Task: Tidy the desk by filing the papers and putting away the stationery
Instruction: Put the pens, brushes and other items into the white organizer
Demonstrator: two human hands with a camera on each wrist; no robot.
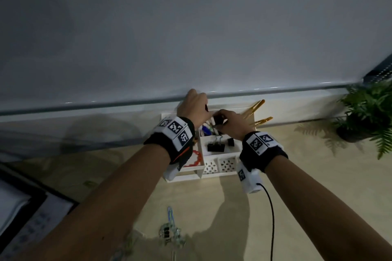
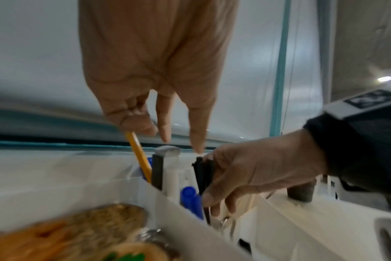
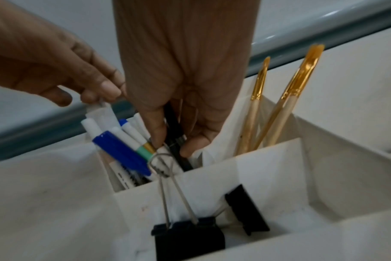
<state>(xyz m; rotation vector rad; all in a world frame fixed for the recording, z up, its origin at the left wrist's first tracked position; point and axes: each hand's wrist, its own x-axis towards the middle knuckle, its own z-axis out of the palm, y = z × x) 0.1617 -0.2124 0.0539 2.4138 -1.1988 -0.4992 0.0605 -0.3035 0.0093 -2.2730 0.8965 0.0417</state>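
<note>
A white desk organiser (image 1: 212, 168) stands against the wall at the back of the desk. Both hands hover over its rear pen compartment (image 3: 132, 192), which holds blue-capped and white markers (image 3: 121, 150). My left hand (image 1: 194, 106) pinches a yellow pencil (image 2: 137, 153) whose lower end is inside the compartment; its other fingers (image 2: 196, 130) point down. In the right wrist view its fingertips (image 3: 101, 90) touch a clear strip. My right hand (image 1: 228, 122) grips black pens (image 3: 174, 130), their lower ends down in the same compartment beside the markers.
Two black binder clips (image 3: 188, 236) lie in the front compartment. Gold-ferruled paint brushes (image 3: 299, 84) stand at the right. A red item (image 1: 196, 158) fills the left tray. Paper clips (image 1: 169, 229) lie on the desk, papers (image 1: 25, 214) at left, a plant (image 1: 364, 116) at right.
</note>
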